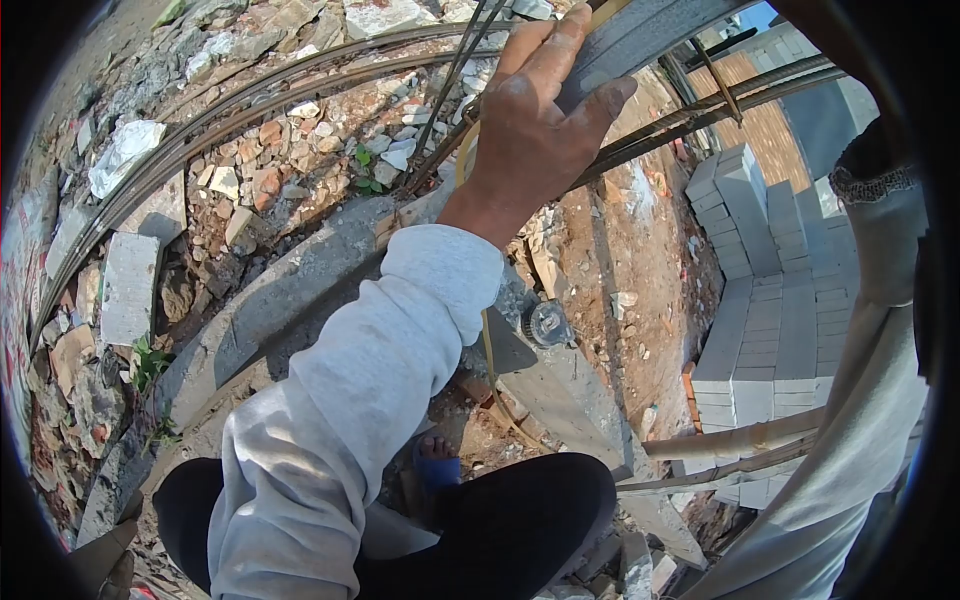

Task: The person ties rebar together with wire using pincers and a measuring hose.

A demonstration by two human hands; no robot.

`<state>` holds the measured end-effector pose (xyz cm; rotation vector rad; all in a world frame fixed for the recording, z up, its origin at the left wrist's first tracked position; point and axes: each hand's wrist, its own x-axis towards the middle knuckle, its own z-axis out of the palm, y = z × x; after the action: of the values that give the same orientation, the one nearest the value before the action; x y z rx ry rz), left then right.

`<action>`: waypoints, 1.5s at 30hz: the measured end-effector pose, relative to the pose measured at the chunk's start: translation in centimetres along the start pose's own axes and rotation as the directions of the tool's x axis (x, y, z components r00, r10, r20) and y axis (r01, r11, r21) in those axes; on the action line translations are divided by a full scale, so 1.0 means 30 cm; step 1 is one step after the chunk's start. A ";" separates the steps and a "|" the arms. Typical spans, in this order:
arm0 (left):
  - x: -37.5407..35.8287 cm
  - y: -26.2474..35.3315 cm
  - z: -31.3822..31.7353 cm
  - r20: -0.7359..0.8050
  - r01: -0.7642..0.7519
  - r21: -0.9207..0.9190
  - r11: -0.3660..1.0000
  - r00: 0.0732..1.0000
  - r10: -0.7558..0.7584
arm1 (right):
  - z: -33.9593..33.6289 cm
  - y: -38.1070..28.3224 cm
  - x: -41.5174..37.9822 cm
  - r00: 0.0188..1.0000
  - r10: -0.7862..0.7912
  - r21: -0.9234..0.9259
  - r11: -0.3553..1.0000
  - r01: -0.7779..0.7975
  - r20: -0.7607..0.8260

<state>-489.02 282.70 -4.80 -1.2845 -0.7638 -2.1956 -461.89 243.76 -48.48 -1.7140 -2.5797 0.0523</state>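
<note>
My left hand (pixel 545 125) reaches up to the top middle, its fingers over the near end of a grey beam (pixel 635 45) and its thumb against the side. A thin yellow strip (pixel 466 152) passes beside the hand and hangs in a loop below the forearm. Dark steel bars (pixel 700 120) run just beneath the beam. My right hand (pixel 838 40) is a dark shape at the upper right edge, past the grey cuff; its fingers are cut off from view.
Long bent rods (pixel 240 105) curve across broken rubble (pixel 265 185) on the left. Grey blocks (pixel 745 330) are stacked at the right. A concrete strip (pixel 270 270) crosses the ground, and wooden poles (pixel 735 435) lie near my knee. A blue sandal (pixel 438 470) shows below.
</note>
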 end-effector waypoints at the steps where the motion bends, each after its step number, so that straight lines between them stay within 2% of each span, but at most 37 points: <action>1: -0.007 -0.103 0.034 -0.031 -0.292 0.174 0.940 0.953 0.302 | 0.002 -0.001 0.000 1.000 -0.001 0.002 1.000 0.001 0.002; 3: -0.021 -0.145 0.049 0.006 -0.507 0.291 0.811 0.849 0.529 | 0.000 0.002 0.002 1.000 -0.004 -0.001 1.000 0.004 0.002; 4: -0.050 -0.140 0.056 0.023 -0.472 0.238 0.849 0.877 0.480 | -0.002 0.003 0.000 1.000 -0.005 0.000 1.000 0.005 0.002; 6: -0.050 -0.061 0.036 0.027 -0.210 0.086 0.974 0.978 0.209 | -0.005 0.003 0.002 1.000 -0.004 0.001 1.000 0.004 0.005; 7: -0.059 0.001 0.016 0.035 0.026 -0.013 1.000 0.999 -0.026 | -0.007 0.001 -0.001 1.000 -0.006 0.001 1.000 0.006 0.005; 8: -0.058 0.038 0.003 0.065 0.263 -0.108 0.959 0.964 -0.257 | -0.007 0.000 0.005 1.000 -0.006 0.003 1.000 0.006 0.004; 11: -0.059 0.047 0.000 0.070 0.356 -0.096 0.930 0.934 -0.350 | -0.014 0.002 0.008 1.000 -0.009 0.000 1.000 0.009 0.006; 20: -0.057 0.036 0.001 0.135 0.499 -0.202 0.843 0.867 -0.480 | -0.010 0.002 0.004 1.000 -0.009 0.001 1.000 0.009 0.008; 23: -0.062 0.059 0.001 0.127 0.489 -0.188 0.852 0.872 -0.473 | -0.008 0.005 0.003 1.000 -0.016 0.004 1.000 0.016 0.005; 26: -0.063 0.071 0.005 0.124 0.519 -0.264 0.813 0.854 -0.505 | -0.008 0.008 0.001 1.000 -0.015 0.008 1.000 0.015 0.005; 29: -0.063 0.060 0.000 0.144 0.490 -0.174 0.854 0.871 -0.470 | -0.037 0.018 0.027 0.999 -0.033 0.026 0.999 0.033 -0.005; 30: -0.066 0.054 0.003 0.134 0.475 -0.159 0.866 0.879 -0.457 | -0.101 0.039 0.073 0.997 -0.063 0.041 0.997 0.064 -0.038; 31: -0.069 0.048 0.006 0.125 0.459 -0.145 0.876 0.887 -0.444 | -0.267 0.054 0.192 0.990 -0.110 0.057 0.992 0.115 -0.085; 32: -0.062 0.050 0.003 0.116 0.444 -0.130 0.887 0.895 -0.431 | -0.539 0.067 0.363 0.968 -0.190 0.050 0.978 0.201 -0.161; 35: -0.031 0.045 -0.031 0.160 0.095 0.081 0.992 0.981 -0.107 | -1.410 0.027 0.856 0.805 -0.474 -0.163 0.880 0.446 -0.357; 37: -0.054 -0.034 0.004 0.067 -0.143 0.185 0.972 0.989 0.133 | -1.826 -0.055 1.062 0.664 -0.665 -0.405 0.742 0.534 -0.343; 39: -0.069 -0.033 0.019 -0.006 -0.019 0.045 0.999 1.000 0.020 | -2.080 -0.128 1.221 0.549 -0.812 -0.583 0.549 0.599 -0.200; 40: -0.056 0.022 0.005 0.036 0.218 -0.152 0.964 0.976 -0.215 | -2.118 -0.149 1.252 0.528 -0.839 -0.626 0.483 0.612 -0.132; 41: -0.051 0.053 0.000 0.120 0.439 -0.329 0.836 0.897 -0.424 | -2.134 -0.157 1.271 0.532 -0.843 -0.648 0.448 0.616 -0.077; 45: -0.045 0.066 -0.004 0.192 0.548 -0.449 0.706 0.830 -0.523 | -2.131 -0.171 1.299 0.558 -0.829 -0.694 0.390 0.605 0.020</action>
<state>-487.22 281.34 -5.60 -1.4916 -0.6844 -2.9933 -478.16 277.95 16.34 -0.3071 -2.9435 -1.1701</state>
